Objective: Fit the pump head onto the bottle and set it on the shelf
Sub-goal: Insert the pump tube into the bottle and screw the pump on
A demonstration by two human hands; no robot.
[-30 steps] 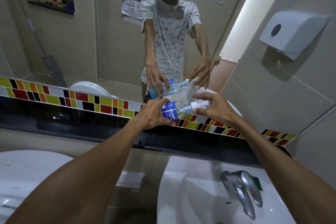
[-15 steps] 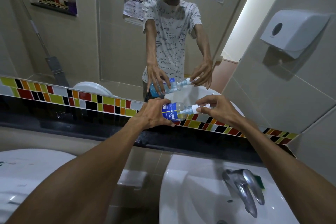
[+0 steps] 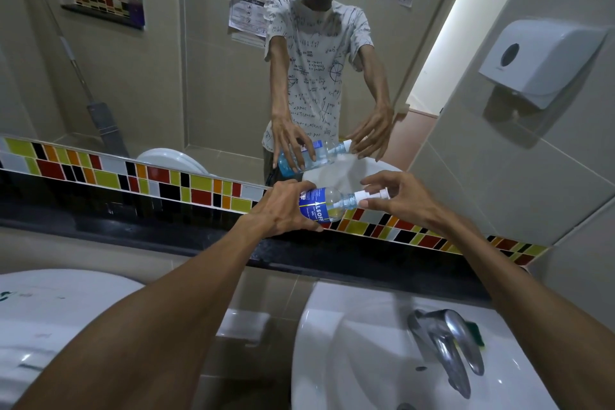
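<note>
A clear bottle [image 3: 324, 203] with a blue label lies tilted on its side in the air, above the black shelf [image 3: 186, 236] under the mirror. My left hand [image 3: 283, 210] grips its body. The white pump head [image 3: 371, 195] sits at the bottle's neck, pointing right. My right hand [image 3: 404, 198] pinches the pump head with thumb and fingers. The mirror repeats both hands and the bottle just above.
A white basin [image 3: 349, 359] with a chrome tap [image 3: 446, 339] lies below the shelf at the right. Another white basin [image 3: 50, 309] is at the lower left. A paper dispenser [image 3: 539, 60] hangs on the right wall. A coloured tile strip [image 3: 133, 176] borders the mirror.
The bottle stays in the same place. My right hand's fingers have shifted around the pump head, as in a twist.
</note>
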